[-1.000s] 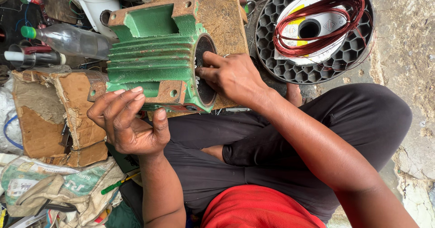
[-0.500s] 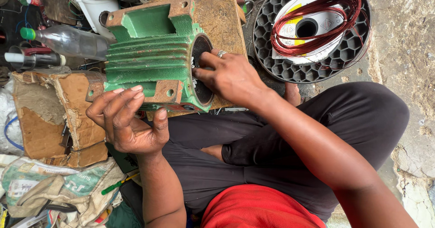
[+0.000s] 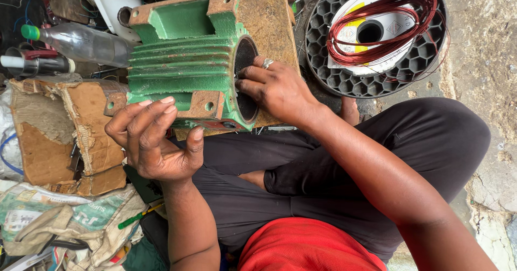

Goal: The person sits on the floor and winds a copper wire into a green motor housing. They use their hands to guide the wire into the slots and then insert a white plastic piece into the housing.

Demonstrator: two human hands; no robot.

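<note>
A green ribbed motor housing (image 3: pixel 188 66) is seen lying on its side on a worn wooden board (image 3: pixel 269 18), just beyond the seated person's lap. Its round open end faces right, and rusty mounting lugs show on its near and far edges.

The right hand (image 3: pixel 277 88) is laid against the rim of that opening, fingers bent and their tips pressed at the edge of the bore; a ring is worn on one finger. Whether anything is pinched between the fingertips cannot be told. The left hand (image 3: pixel 156 141) is held just in front of the housing's near lug, palm turned up, fingers loosely curled and half open, nothing gripped; its fingertips are close to the lug, though contact cannot be told.

To the far right, a black honeycomb spool (image 3: pixel 377 77) is placed on the ground, with a white round label marked in yellow at its centre and loops of red-brown copper wire (image 3: pixel 388 28) draped across it. To the left, torn brown cardboard (image 3: pixel 59 136) is propped beside the housing. A clear plastic bottle (image 3: pixel 81 42) with a green cap lies at far left. At near left, printed green-and-white sacks (image 3: pixel 54 217) are crumpled, with a green-handled screwdriver (image 3: pixel 137 217) beside them.
</note>
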